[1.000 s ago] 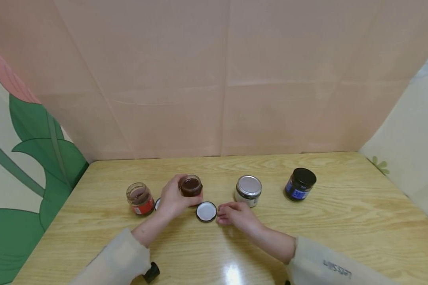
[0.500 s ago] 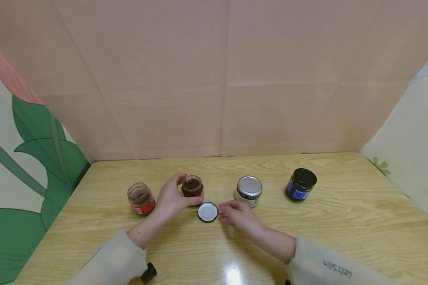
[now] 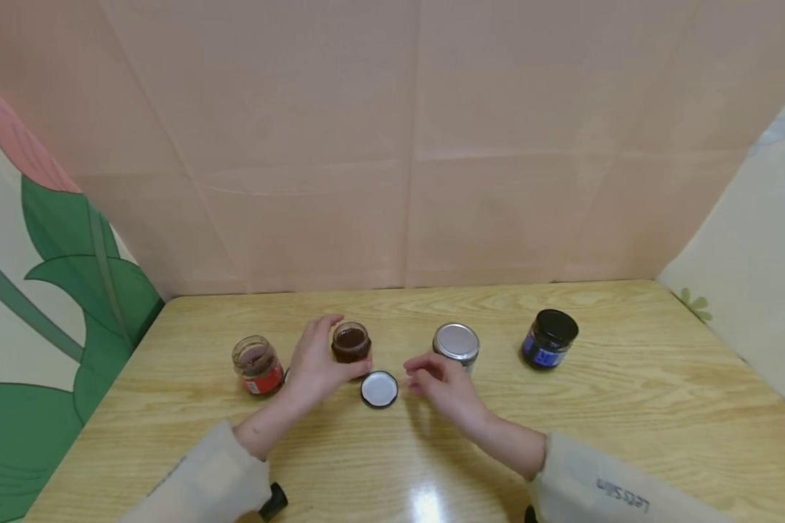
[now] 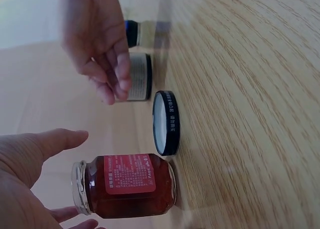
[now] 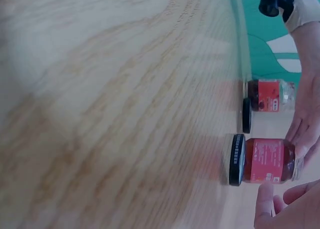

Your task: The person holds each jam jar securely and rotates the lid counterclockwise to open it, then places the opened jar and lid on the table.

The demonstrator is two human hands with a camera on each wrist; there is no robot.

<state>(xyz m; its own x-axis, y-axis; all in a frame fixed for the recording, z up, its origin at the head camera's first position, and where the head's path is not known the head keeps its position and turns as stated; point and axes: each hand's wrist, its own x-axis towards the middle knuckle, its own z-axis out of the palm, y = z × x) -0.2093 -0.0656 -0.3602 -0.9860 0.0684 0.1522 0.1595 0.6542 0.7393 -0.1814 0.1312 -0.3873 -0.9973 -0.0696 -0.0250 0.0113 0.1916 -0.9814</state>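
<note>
An open jar of dark red jam (image 3: 351, 345) with a red label (image 4: 130, 174) stands upright on the table. My left hand (image 3: 314, 367) is spread beside it; in the left wrist view the thumb (image 4: 65, 140) is apart from the glass. In front of the jar a black-rimmed lid (image 3: 379, 389) lies with its white inside up. To the lid's right, my right hand (image 3: 449, 386) hovers with loosely bent fingers, holding nothing. Behind this hand is a jar with a silver lid (image 3: 456, 341), its lower part covered by the hand.
Another open jar with a red label (image 3: 258, 367) stands at the left. A second lid (image 5: 247, 115) lies beside it, mostly hidden behind my left hand in the head view. A black-lidded jar with a blue label (image 3: 549, 339) stands at the right on the wooden table (image 3: 627, 407).
My right hand has drawn slightly right and up, away from the lid, and its fingers have parted. My left hand has loosened at the jam jar, with hardly any shift. The jars stay put.
</note>
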